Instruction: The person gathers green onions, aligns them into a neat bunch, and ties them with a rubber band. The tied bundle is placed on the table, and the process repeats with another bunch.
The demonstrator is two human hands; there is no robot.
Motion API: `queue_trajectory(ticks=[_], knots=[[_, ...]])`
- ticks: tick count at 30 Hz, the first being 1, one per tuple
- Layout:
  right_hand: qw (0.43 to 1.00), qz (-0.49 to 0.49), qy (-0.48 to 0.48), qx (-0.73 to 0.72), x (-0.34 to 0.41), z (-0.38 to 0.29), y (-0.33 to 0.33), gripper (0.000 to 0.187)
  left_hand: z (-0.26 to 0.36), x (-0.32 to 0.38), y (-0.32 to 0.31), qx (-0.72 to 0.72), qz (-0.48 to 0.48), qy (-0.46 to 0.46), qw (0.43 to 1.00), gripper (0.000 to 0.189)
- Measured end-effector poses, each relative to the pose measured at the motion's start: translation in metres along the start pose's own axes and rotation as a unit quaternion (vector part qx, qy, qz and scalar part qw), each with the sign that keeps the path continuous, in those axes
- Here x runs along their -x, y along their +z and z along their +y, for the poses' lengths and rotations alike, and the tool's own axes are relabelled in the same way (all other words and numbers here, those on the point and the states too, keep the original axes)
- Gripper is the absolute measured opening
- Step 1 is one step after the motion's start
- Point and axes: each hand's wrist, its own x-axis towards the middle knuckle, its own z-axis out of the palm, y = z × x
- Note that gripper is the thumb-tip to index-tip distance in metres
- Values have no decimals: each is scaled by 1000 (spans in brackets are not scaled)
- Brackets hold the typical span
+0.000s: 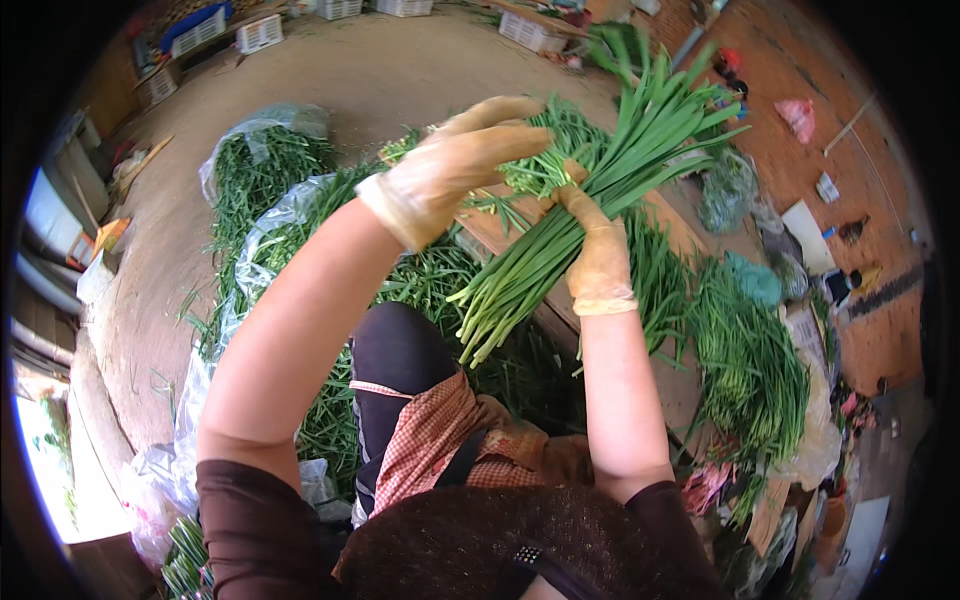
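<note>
My right hand [600,240], in a pale rubber glove, grips a bundle of long green garlic chives [525,255]. The cut, paler ends point down to the left, and the flat leaves fan out towards the upper right. My left hand [472,157], gloved too and slightly blurred, is raised left of the bundle. Its fingers are extended towards a cluster of light green flower buds or tips [536,176]; whether they touch it I cannot tell. Beneath the bundle runs a wooden board [495,229] with more green stalks on and around it.
Heaped greens [262,172] in clear plastic lie to the left. Another pile of long greens [750,375] is at the right, near pink strips [705,487]. My bent knee [401,349] is below the board. White plastic crates [259,34] stand along the far edge of the floor.
</note>
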Motion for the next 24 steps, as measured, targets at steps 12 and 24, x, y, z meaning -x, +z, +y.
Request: queue_trajectory(ticks=[12,24], knots=[[989,22,19,-144,14,-15,-106,45,-113,100,5,-25,-25,-149,988,28],[975,99,132,-152,31,53,-119,30,-173,115,86,256,-32,-252,933,82]])
